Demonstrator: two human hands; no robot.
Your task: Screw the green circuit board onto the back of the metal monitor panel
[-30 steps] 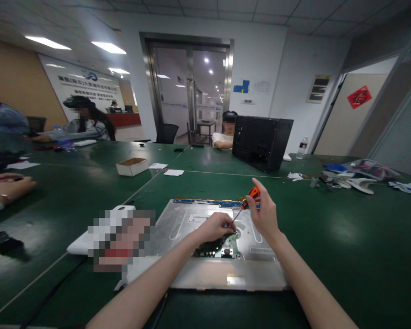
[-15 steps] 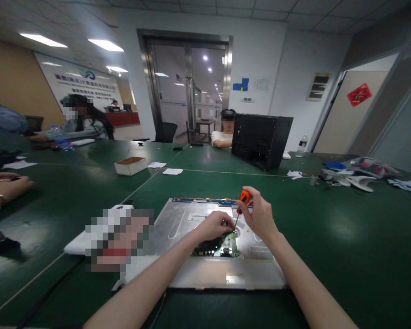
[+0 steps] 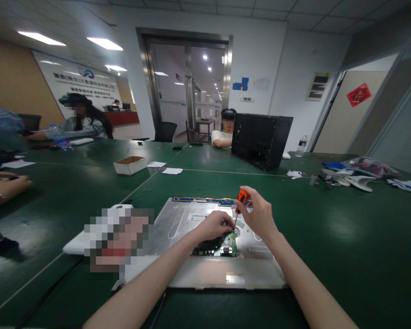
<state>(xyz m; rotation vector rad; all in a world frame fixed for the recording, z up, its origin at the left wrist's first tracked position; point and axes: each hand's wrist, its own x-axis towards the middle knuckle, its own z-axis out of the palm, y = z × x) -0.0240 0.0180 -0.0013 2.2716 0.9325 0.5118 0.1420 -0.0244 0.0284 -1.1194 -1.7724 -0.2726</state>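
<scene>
My right hand (image 3: 258, 211) grips the orange-and-black handle of a screwdriver (image 3: 242, 196), its shaft slanting down to the left. The tip meets the corner of a green circuit board (image 3: 228, 246) lying on a flat silver metal panel (image 3: 178, 224). Beside the tip, my left hand (image 3: 215, 225) is closed, thumb and fingers pinched together; what they hold, if anything, is hidden. Part of the board lies under that hand. Along the panel's far edge runs a narrow blue circuit strip (image 3: 201, 200).
A white object (image 3: 77, 242) lies left of the panel, partly blurred out. Farther off are an open small box (image 3: 130, 166) and a black computer case (image 3: 260, 139). Bags and scraps (image 3: 370, 169) lie at the right. Another person's hands (image 3: 9, 186) show at far left.
The screwdriver handle has tilted slightly to the left with my right hand. My left hand and the panel stay where they were.
</scene>
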